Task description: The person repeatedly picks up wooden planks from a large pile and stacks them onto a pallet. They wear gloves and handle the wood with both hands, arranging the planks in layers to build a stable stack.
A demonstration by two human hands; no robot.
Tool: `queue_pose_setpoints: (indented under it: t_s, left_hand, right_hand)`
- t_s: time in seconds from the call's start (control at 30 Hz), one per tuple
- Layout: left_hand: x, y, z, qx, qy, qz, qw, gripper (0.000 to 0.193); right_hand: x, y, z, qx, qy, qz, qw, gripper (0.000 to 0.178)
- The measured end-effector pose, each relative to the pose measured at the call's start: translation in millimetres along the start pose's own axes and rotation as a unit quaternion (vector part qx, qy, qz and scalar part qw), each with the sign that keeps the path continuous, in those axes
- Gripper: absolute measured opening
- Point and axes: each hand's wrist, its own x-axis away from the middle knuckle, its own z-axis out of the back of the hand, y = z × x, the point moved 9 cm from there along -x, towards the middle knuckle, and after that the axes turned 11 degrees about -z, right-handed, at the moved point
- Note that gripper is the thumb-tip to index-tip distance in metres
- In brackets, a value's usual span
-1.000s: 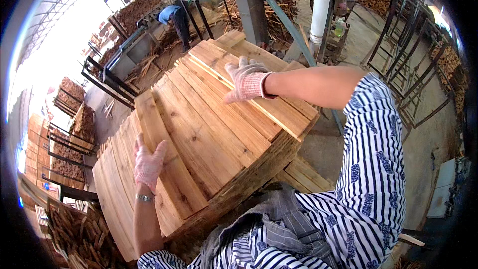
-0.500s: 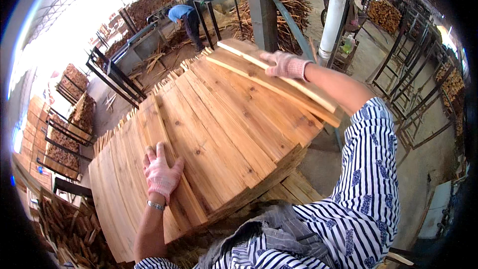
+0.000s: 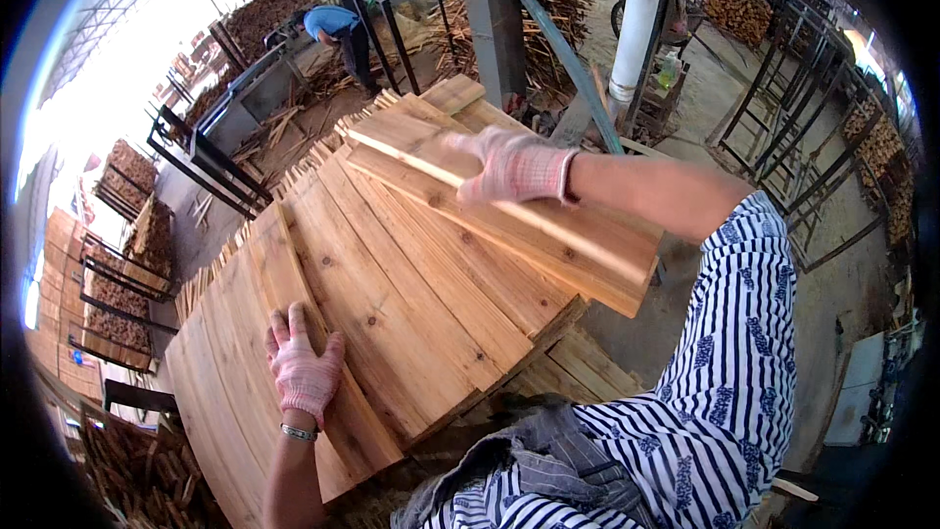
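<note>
A broad stack of flat wooden boards [image 3: 392, 284] lies in front of me, its top layer set edge to edge. My left hand [image 3: 305, 364], in a pinkish knit glove, rests flat on it with fingers spread, beside a narrow raised board [image 3: 357, 421]. Over the right part of the stack, my gloved right hand [image 3: 517, 168] grips an upper board [image 3: 587, 230], its fingers curled over the near-left edge and blurred. Beneath that one a second loose board [image 3: 431, 186] lies slantwise across the layer. The right thumb's position is hard to make out.
Beyond the stack a grey post [image 3: 490, 29], a slanted blue-green bar [image 3: 558, 49] and a white pipe [image 3: 638, 29] stand close. Black metal racks [image 3: 220, 171] are at the left. A person in blue [image 3: 338, 29] bends over farther back. Scrap wood [image 3: 147, 460] lies lower left.
My right hand has moved left and nearer, and the two loose boards have shifted left with it over the stack. The left hand stays on the boards. The view has shifted slightly.
</note>
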Motion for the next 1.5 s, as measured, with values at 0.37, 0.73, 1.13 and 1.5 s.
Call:
queue_pose_setpoints:
  t_s: [0.37,0.73,1.13,1.5]
  left_hand:
    - [0.4,4.2,3.7,-0.015,0.041,-0.015,0.999,0.073]
    - [-22.5,-9.3,3.7,0.130,-0.019,-0.010,0.991,0.086]
    - [75.6,-137.8,9.1,0.798,-0.044,0.012,0.600,0.068]
    - [224.0,-157.8,67.9,0.759,0.333,0.083,0.554,0.063]
  right_hand:
    - [-38.4,93.0,-24.6,0.008,0.085,-0.083,0.993,0.060]
    - [33.3,-39.0,-40.3,0.106,0.132,0.015,0.986,0.083]
    - [220.1,116.1,-11.0,-0.593,0.381,-0.105,0.702,0.071]
    - [236.5,87.8,-183.4,-0.748,0.384,-0.274,0.467,0.084]
